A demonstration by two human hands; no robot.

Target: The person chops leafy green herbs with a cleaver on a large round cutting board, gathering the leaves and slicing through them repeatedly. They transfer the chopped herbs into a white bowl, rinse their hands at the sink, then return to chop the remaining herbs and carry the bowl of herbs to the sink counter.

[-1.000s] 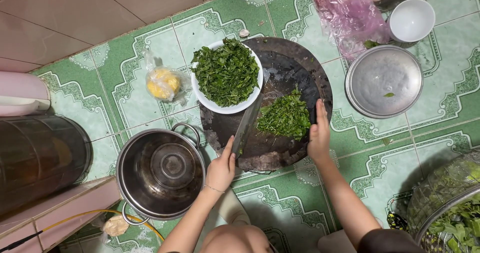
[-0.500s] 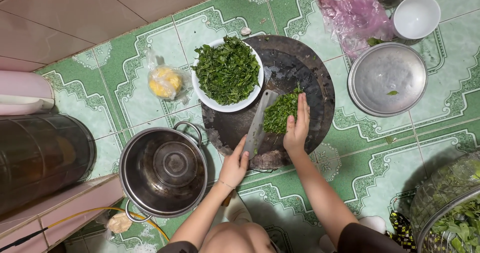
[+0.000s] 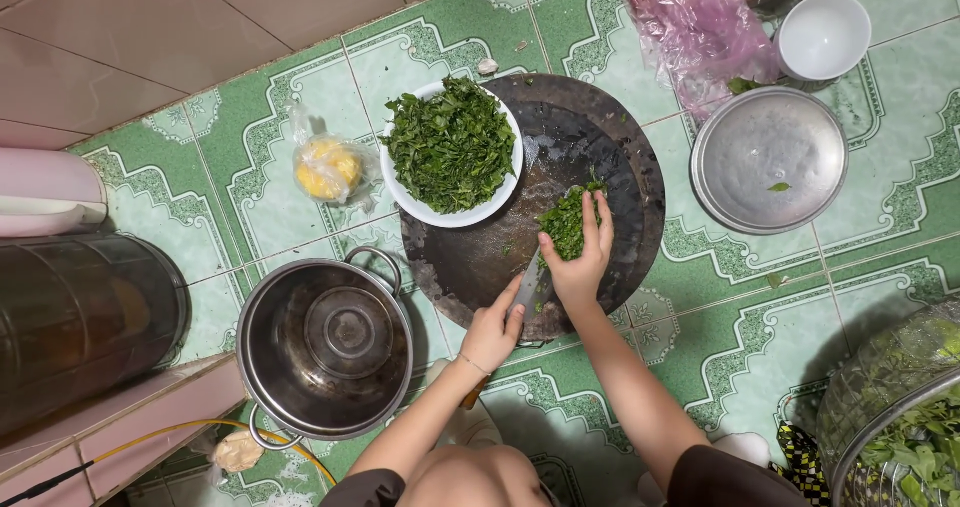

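On the round dark chopping board [image 3: 600, 137], set on the green tiled floor [image 3: 900, 217], the right hand [image 3: 583, 257] lies cupped over a small heap of chopped greens [image 3: 566, 225]. Left hand [image 3: 492, 332] grips a knife [image 3: 527, 287] (blade touching the heap). White plate of greens [image 3: 452, 147] overlaps the board's edge; steel pot [image 3: 325, 347] stands beside.

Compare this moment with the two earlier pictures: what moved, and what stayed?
The right hand slid left across the round board and now cups the chopped greens against the knife, gathered smaller. The left hand keeps the knife. Plate of greens, pot and bowls are unchanged.
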